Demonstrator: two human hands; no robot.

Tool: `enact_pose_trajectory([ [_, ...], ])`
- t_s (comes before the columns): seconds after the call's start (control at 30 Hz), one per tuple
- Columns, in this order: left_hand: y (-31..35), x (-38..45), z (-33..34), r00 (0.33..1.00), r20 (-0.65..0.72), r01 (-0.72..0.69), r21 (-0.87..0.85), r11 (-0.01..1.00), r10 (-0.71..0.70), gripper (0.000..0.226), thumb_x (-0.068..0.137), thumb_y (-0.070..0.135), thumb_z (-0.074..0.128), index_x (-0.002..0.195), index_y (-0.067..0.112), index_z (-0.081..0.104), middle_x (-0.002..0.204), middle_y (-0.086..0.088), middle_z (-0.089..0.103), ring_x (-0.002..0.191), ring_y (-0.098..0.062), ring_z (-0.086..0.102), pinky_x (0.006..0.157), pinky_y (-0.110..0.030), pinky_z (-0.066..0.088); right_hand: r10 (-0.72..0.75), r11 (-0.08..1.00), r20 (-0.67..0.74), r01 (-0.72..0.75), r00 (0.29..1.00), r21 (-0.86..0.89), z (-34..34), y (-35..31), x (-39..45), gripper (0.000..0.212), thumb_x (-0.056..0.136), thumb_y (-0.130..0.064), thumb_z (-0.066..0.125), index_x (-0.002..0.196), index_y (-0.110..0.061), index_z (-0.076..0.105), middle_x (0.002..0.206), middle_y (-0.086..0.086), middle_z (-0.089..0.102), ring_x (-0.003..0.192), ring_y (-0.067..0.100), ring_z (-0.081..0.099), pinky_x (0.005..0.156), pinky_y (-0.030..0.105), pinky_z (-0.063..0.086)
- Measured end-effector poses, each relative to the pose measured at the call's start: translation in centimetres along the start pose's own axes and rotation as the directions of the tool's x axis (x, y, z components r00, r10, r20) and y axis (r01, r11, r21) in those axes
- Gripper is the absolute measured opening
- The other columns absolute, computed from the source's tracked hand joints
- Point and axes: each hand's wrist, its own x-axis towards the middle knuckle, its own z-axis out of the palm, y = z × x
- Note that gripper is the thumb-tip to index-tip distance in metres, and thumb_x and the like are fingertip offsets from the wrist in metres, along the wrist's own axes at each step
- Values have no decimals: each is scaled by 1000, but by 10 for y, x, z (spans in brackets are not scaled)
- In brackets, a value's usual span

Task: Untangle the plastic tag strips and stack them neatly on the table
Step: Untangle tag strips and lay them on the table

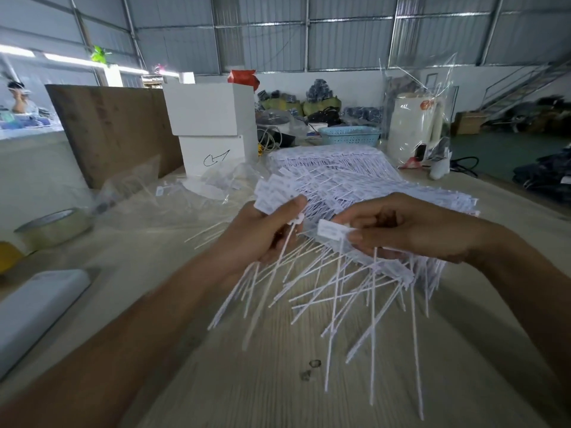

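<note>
Tape roll (54, 227) at left, two stacked white boxes (213, 131) and one blue basket (350, 135) behind tag strip pile (340, 177), left hand (262, 233) gripping a tag bundle (278, 196), right hand (401, 230) pinching one tag strip (332, 231).

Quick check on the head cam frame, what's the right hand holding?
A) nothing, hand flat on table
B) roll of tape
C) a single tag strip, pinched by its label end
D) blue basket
C: the right hand pinches one tag strip at its flat label end, tail hanging down, while the left hand grips a bundle of strips; the tape roll and blue basket sit untouched.
</note>
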Motion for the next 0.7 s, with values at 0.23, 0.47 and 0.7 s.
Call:
enact_pose_trajectory([
  [0.23, 1, -7, 20, 996, -17, 84, 11, 996, -83, 70, 85, 84, 35, 71, 23, 68, 62, -4, 67, 42, -9, 43, 38, -18, 29, 27, 988, -174, 0, 984, 153, 31, 3, 22, 21, 98, -11, 64, 113, -11, 49, 69, 7, 58, 51, 15, 40, 48, 24, 35],
  [0.47, 5, -9, 22, 987, -95, -132, -50, 990, 127, 29, 98, 33, 61, 71, 27, 71, 61, -1, 66, 46, -11, 56, 44, -14, 40, 62, 983, -228, -20, 972, 183, 41, -2, 24, 19, 98, -15, 63, 114, -7, 56, 76, 11, 68, 61, 22, 59, 55, 30, 49],
  [0.7, 4, -6, 19, 985, -163, 55, -46, 997, -62, 25, 83, 38, 64, 60, 26, 64, 52, 3, 57, 41, -9, 50, 40, -19, 36, -76, 994, -254, 54, 964, -91, 40, -6, 19, 19, 97, -23, 64, 88, -8, 73, 59, -4, 57, 52, 10, 53, 55, 24, 45],
])
